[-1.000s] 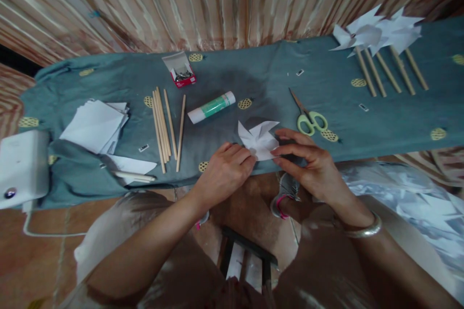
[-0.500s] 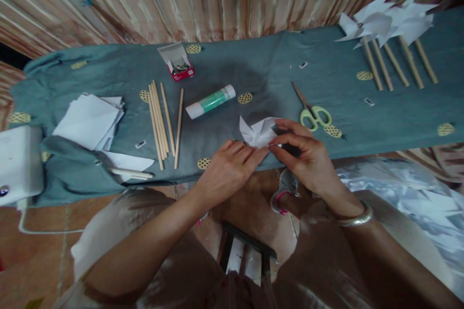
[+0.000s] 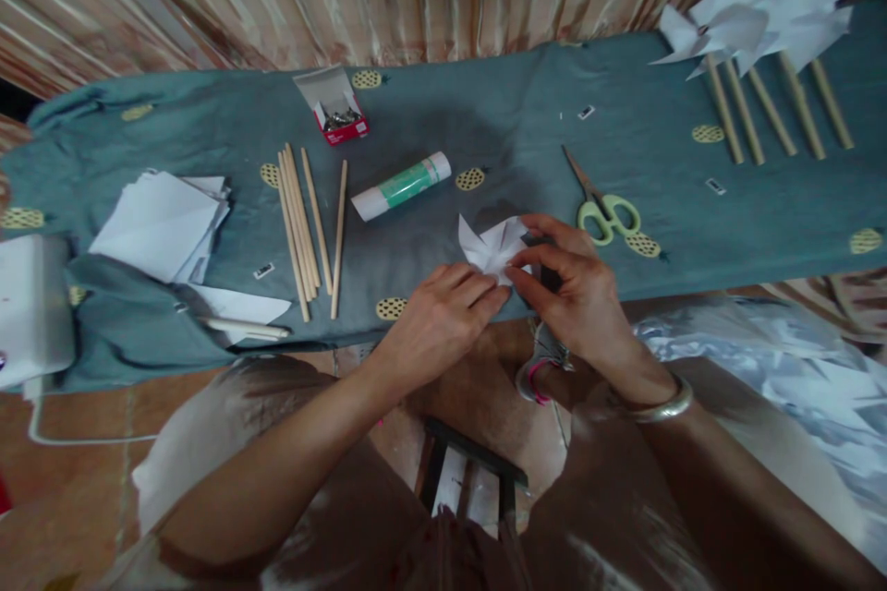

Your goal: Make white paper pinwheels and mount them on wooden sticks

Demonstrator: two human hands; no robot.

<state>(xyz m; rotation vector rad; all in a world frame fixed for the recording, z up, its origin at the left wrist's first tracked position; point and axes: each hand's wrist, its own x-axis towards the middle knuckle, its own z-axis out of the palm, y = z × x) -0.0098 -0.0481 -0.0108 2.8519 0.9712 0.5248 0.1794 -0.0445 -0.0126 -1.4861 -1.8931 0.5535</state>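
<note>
A white paper pinwheel lies at the table's front edge, its folded blades standing up. My left hand grips its near left side, fingers curled over the paper. From the right, my right hand pinches a blade of it between thumb and forefinger, close to the centre. A glue stick with a green label lies just beyond. To the right are scissors with light green handles, apart from my hand.
Several wooden sticks lie left of the glue stick, with an open red box of metal pins behind. Paper squares are stacked at left beside a white device. Finished pinwheels on sticks lie at the far right.
My right hand has moved left across the pinwheel, its thumb and forefinger now nearer the centre. My left hand has shifted slightly right along the paper's near edge. The view has tilted a little.
</note>
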